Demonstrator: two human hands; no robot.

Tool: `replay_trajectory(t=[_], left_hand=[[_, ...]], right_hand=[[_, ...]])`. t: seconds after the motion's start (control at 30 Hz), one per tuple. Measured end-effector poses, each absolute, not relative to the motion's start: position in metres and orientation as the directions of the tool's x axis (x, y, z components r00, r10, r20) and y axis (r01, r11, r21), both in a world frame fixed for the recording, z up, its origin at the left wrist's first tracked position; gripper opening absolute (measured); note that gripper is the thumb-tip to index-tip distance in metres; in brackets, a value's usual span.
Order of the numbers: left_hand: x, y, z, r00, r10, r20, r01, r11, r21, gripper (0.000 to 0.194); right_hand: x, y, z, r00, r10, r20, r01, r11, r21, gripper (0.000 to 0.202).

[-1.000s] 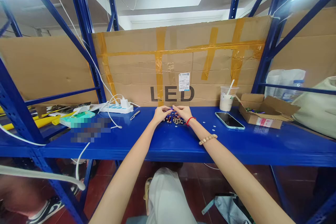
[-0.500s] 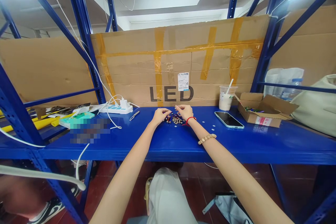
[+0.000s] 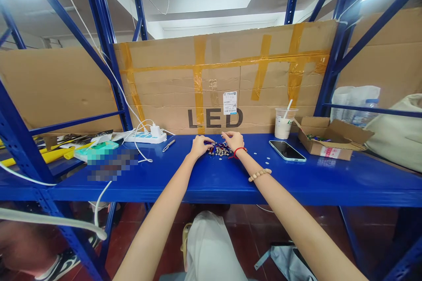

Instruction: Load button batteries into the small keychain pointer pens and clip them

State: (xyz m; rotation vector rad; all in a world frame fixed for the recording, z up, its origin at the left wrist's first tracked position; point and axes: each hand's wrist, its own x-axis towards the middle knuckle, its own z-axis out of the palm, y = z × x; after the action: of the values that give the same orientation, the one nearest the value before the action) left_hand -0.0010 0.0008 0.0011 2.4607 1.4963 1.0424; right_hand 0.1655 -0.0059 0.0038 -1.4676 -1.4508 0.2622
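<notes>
A person's left hand [image 3: 198, 145] and right hand [image 3: 233, 140] flank a pile of small, shiny pieces [image 3: 220, 150] on a blue worktop [image 3: 214, 180], fingers curled; anything pinched there is too small to make out. A red cord [image 3: 235, 153] circles the right wrist, a beaded bracelet [image 3: 260, 174] the forearm. Beyond the hands stands a taped cardboard panel [image 3: 158, 92] lettered "LED." Right of them sit a cup with a straw [image 3: 282, 129], a smartphone [image 3: 287, 151] and an open carton [image 3: 314, 146]; left, a white power strip [image 3: 148, 138].
</notes>
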Motion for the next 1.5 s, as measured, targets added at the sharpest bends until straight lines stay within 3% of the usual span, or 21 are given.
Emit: replay_trajectory(t=[0.2, 0.37, 0.63, 1.0, 1.3, 1.5], left_hand=[[-0.008, -0.004, 0.003, -0.054, 0.882, 0.468, 0.878, -0.181, 0.443, 0.025], [-0.015, -0.004, 0.002, -0.217, 0.898, 0.383, 0.877, 0.007, 0.48, 0.03], [-0.017, 0.004, -0.005, -0.268, 0.92, 0.287, 0.854, 0.088, 0.513, 0.025], [-0.016, 0.004, -0.006, -0.264, 0.91, 0.321, 0.856, 0.067, 0.513, 0.018], [-0.017, -0.004, -0.005, -0.481, 0.783, 0.394, 0.833, 0.269, 0.483, 0.045], [-0.019, -0.001, -0.012, -0.555, 0.769, 0.318, 0.806, 0.402, 0.435, 0.054]], right_hand=[[0.166, -0.005, 0.002, 0.257, 0.843, 0.472, 0.714, 0.163, -0.681, 0.024], [0.167, -0.006, 0.002, 0.223, 0.874, 0.431, 0.781, 0.104, -0.616, 0.019], [0.169, -0.01, 0.004, 0.219, 0.904, 0.367, 0.824, 0.029, -0.565, 0.019], [0.17, -0.007, 0.002, 0.202, 0.907, 0.37, 0.824, 0.047, -0.565, 0.019], [0.169, -0.011, 0.005, 0.187, 0.911, 0.367, 0.813, 0.066, -0.579, 0.02], [0.169, -0.011, 0.004, 0.175, 0.911, 0.373, 0.819, 0.076, -0.569, 0.021]])
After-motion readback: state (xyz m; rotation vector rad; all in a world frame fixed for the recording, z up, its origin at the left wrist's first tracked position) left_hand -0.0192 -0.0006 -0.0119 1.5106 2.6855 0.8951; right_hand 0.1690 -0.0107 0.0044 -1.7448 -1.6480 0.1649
